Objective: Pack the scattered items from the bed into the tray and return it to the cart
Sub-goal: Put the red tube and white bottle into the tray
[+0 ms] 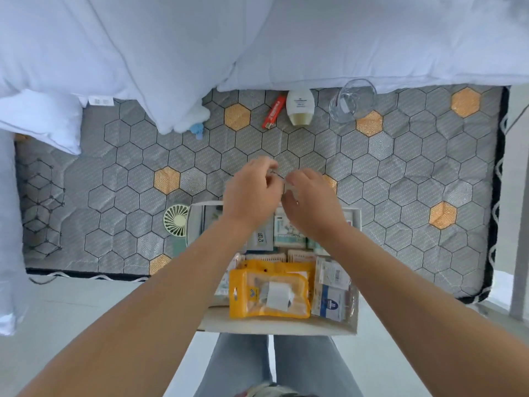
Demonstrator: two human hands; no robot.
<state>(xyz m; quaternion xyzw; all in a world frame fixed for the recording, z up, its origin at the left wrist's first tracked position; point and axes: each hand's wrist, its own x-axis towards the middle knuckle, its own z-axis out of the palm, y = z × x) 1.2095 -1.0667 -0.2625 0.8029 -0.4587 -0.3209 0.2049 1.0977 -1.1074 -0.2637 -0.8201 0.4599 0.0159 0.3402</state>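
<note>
A pale tray [274, 325] sits on the near edge of the bed and holds a yellow pouch [269, 293], paper packets, cotton swabs and a small clock. Both hands hover over the tray's far rim, close together. My left hand [252, 190] and my right hand [310, 196] have curled fingers and pinch a small thin item [282, 179] between them; it is too blurred to identify. Farther back on the mattress lie a red lighter [273, 111], a white bottle [300, 107] and a clear glass [352, 100] on its side. A green mini fan [176, 220] touches the tray's left side.
White duvet [143, 53] and pillows cover the far part of the bed. A small blue object [197, 130] peeks out from under the duvet's corner. The grey hexagon-patterned mattress [400, 181] ends at a black edge on the right. My legs stand on pale floor below the tray.
</note>
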